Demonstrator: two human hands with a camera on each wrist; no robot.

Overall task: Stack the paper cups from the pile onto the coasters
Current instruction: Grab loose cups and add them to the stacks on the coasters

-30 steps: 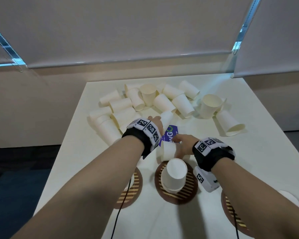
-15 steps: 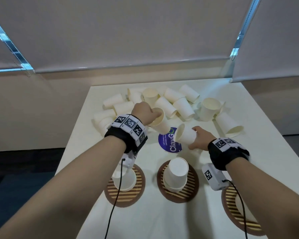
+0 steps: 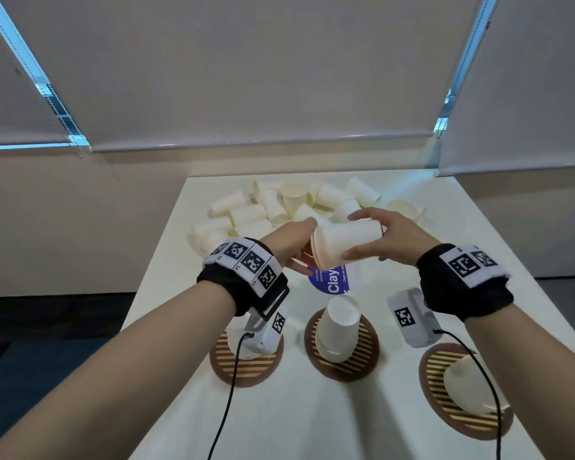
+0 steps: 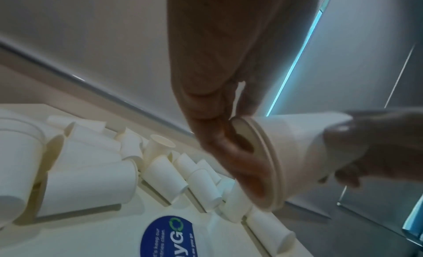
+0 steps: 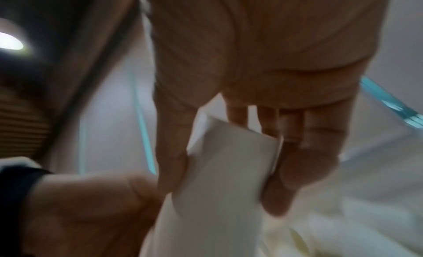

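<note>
Above the middle of the white table [image 3: 312,410], two hands meet in mid-air around a pair of nested paper cups [image 3: 346,242]. The cups lie on their side, long axis running left to right, the wide rims toward the left hand [image 3: 291,245] and the closed base toward the right hand [image 3: 387,237]. The left wrist view shows two rims [image 4: 270,163] sitting almost flush, one cup pushed inside the other, with left fingers [image 4: 233,152] curled into the open mouth. The right hand wraps the narrow end, thumb below and fingers over the top, pinching the wall. Both hands hold the pair, neither nearer than the other. Beyond them, at the far end of the table, lies the pile of loose paper cups [image 3: 279,207], most tipped over. Nearer the person sit three round striped coasters in a row: the left coaster [image 3: 246,363] carries a cup mostly hidden by the wrist camera, the middle coaster [image 3: 342,351] holds an upturned cup stack [image 3: 339,327] directly below and toward the person from the held pair, and the right coaster [image 3: 462,393] carries a cup [image 3: 468,386] that leans over. A blue round sticker [image 3: 329,282] lies between hands and middle coaster. The held pair would likely need turning rim-down before it goes onto a stack
</note>
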